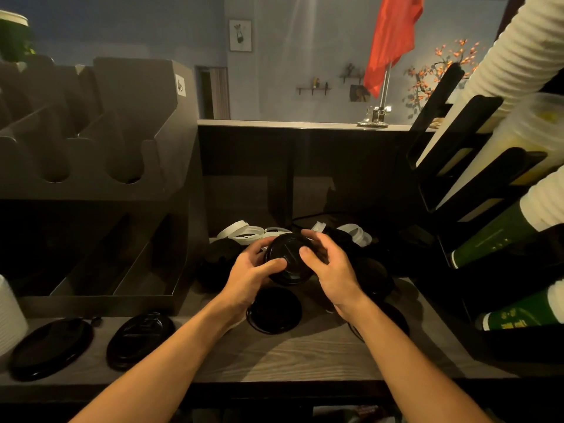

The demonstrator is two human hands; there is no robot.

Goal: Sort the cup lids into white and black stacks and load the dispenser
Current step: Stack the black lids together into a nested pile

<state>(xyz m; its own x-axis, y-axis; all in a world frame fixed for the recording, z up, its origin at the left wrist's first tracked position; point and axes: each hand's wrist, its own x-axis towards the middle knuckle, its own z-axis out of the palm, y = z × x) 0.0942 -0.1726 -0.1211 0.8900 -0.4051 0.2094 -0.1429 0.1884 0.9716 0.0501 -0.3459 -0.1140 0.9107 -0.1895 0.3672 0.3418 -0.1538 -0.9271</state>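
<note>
Head view: the counter (305, 355) strip was hemmed in, with the dispenser (131, 123) filling the left of frame and the cup rack (476, 166) along the right edge. Bare wood showed only at lower centre. Black lids (288, 259) sat at frame centre, between both hands. The left hand (253, 270) and right hand (329, 267) curled round the rim, thumbs on top. They were glossy, round, nested, count unclear. White lids (241, 232) lay just behind.

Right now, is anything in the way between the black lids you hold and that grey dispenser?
Nothing visible does. The left hand and right hand hold the black lids; the dispenser stands to their left. White lids lie low on the counter near its base, under that path.
</note>
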